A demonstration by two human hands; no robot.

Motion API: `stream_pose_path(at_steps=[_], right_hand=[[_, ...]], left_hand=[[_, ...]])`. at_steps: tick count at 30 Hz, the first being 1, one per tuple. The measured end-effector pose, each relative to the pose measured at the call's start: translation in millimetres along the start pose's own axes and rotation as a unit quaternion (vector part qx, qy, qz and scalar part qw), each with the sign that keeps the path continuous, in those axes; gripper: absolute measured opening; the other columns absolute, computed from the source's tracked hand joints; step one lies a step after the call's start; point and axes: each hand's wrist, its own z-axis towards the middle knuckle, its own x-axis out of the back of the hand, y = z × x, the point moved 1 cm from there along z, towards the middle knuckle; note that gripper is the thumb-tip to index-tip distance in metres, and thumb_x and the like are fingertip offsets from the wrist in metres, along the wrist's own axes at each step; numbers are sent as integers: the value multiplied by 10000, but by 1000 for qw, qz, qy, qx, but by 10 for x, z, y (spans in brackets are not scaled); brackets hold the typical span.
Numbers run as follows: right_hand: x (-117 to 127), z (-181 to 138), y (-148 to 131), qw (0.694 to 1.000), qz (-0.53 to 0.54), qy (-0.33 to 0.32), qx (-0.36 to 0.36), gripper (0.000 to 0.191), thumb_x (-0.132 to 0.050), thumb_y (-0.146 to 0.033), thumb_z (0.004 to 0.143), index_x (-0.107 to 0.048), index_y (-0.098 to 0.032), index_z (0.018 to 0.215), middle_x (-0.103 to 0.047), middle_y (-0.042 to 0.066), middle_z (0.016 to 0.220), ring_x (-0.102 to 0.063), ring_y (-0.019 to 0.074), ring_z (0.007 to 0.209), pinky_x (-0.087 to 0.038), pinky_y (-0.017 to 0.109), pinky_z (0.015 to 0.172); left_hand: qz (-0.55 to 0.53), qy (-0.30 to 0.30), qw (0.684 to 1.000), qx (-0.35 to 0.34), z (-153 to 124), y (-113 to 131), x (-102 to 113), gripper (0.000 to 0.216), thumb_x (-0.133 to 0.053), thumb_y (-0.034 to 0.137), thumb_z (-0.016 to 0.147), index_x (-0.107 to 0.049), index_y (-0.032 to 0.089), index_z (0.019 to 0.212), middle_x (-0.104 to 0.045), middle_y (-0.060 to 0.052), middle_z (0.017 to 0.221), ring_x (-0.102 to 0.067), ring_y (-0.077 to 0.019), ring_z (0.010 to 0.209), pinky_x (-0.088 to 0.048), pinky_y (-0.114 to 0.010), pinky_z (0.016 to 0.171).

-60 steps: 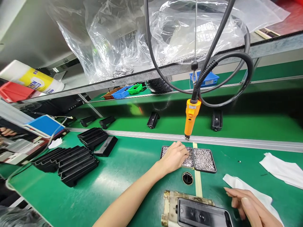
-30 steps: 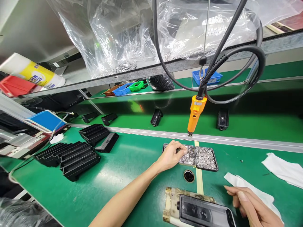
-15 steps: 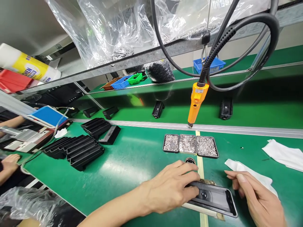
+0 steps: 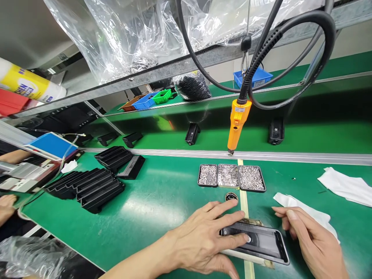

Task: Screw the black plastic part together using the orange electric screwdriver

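Note:
A black oblong housing [image 4: 264,242] lies on a worn beige fixture [image 4: 252,259] at the near edge of the green bench. My left hand [image 4: 203,240] lies spread over its left end, with one fingertip pressing near a small shiny spot on it. My right hand [image 4: 310,240] hovers just right of the housing with loosely curled fingers and holds nothing. Behind them sit three small trays of tiny metal parts [image 4: 228,175] and a small black ring [image 4: 231,197]. An orange electric screwdriver [image 4: 236,126] hangs on its cable above the trays.
White cloths lie at the right [image 4: 308,211] and far right [image 4: 345,186]. Stacks of black slatted parts [image 4: 90,186] fill the left of the bench. A metal rail [image 4: 290,156] borders a conveyor carrying black pieces [image 4: 192,133]. Another person's hand [image 4: 6,205] shows at the left edge.
My left hand left the middle tray of metal parts and came back onto the black housing, then slid a fingertip along it. My right hand stayed beside the housing.

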Motion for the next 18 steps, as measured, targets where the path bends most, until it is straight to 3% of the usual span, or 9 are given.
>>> stream_pose_path(at_steps=[6,12,15,18], right_hand=[[-1,11,-37,1000,-2,1,-3,391,-555,-635,1025,-761,-304,1050,-674,-5,882,-618,215,788,-491,349,928],[-2,11,-54,1000,-1,1,-2,411,-561,-644,1014,-718,-280,908,-675,-1,871,-627,219,798,-490,354,927],[-8,23,-78,1000,-5,1,4,429,-544,-628,1028,-684,-267,843,-700,3,945,-646,218,834,-495,351,927],[-12,13,-72,1000,-10,4,17,421,-536,-608,1038,-686,-268,840,-700,4,942,-661,214,839,-510,333,872]], left_hand=[[29,57,998,-27,49,-11,-41,725,-558,813,938,-595,283,1431,-475,-72,1606,-261,-329,1588,-430,-484,1206],[28,67,996,-51,111,-1,-13,724,-578,796,940,-634,208,1359,-548,-121,1530,-306,-326,1568,-395,-444,1232],[-18,67,996,-48,124,-14,33,728,-607,789,928,-624,197,1353,-586,-126,1486,-372,-335,1530,-455,-452,1176],[-115,128,985,-12,63,-114,82,634,-507,718,1019,-620,199,1365,-649,-123,1399,-446,-319,1472,-484,-461,1130]])
